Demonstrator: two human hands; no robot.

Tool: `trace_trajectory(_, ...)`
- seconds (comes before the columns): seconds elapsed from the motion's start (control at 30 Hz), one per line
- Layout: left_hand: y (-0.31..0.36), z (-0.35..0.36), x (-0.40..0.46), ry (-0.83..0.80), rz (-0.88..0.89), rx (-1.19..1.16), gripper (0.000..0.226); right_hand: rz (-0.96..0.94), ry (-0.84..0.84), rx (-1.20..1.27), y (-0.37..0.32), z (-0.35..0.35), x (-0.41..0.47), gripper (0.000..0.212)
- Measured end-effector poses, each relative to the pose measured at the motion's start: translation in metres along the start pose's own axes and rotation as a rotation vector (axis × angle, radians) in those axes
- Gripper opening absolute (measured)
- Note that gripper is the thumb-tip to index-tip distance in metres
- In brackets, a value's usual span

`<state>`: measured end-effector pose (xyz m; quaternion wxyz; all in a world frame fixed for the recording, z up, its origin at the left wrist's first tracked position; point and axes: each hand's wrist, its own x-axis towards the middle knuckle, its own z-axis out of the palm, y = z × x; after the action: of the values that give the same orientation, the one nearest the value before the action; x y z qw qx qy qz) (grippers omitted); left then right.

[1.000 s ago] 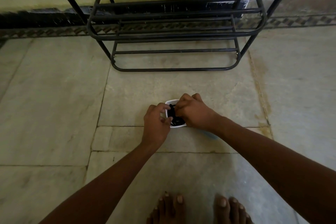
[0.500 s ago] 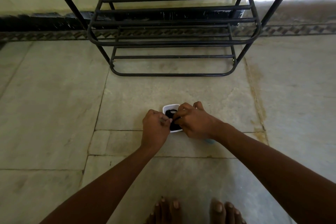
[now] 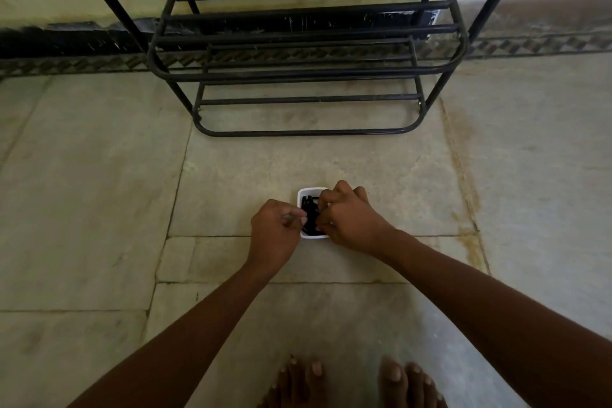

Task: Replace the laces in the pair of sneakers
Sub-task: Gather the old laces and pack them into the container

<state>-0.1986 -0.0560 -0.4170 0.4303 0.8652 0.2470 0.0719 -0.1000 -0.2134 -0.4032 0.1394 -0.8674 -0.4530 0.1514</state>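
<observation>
Laces point(image 3: 311, 215), black and bundled, lie in a small white container point(image 3: 306, 191) on the stone floor point(image 3: 99, 195), between the person's two hands. Left hand point(image 3: 275, 235) sits just left of the container, fingers curled, thumb and forefinger pinching a strand of the black laces at the container's left rim. Right hand point(image 3: 351, 219) covers the container's right side, fingers curled down onto the bundle and pinching it. Both forearms reach in from the near edge. Bare toes point(image 3: 351, 381) show at the near edge, well apart from the container. Farther off, a black metal shoe rack point(image 3: 308, 73) stands against the wall.
</observation>
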Motion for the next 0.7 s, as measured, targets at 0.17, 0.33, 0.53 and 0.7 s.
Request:
trace_trajectory(0.17,-0.004,-0.012,-0.002,-0.079,0.025,-0.031,0.04,0.059,-0.041,0.015,-0.005,-0.003,0.005,0.027)
trace_trajectory(0.33,0.004,-0.008,-0.001,-0.088,-0.076,-0.001,0.027,0.067,-0.022,0.062,-0.005,-0.001,0.003,0.024)
trace_trajectory(0.53,0.013,0.001,0.003,-0.043,-0.172,0.015,0.022,0.025,-0.036,0.038,-0.001,-0.002,0.002,0.027)
trace_trajectory(0.7,0.016,0.013,-0.003,0.056,-0.075,0.083,0.036,-0.046,-0.007,-0.053,0.008,0.003,-0.008,0.034)
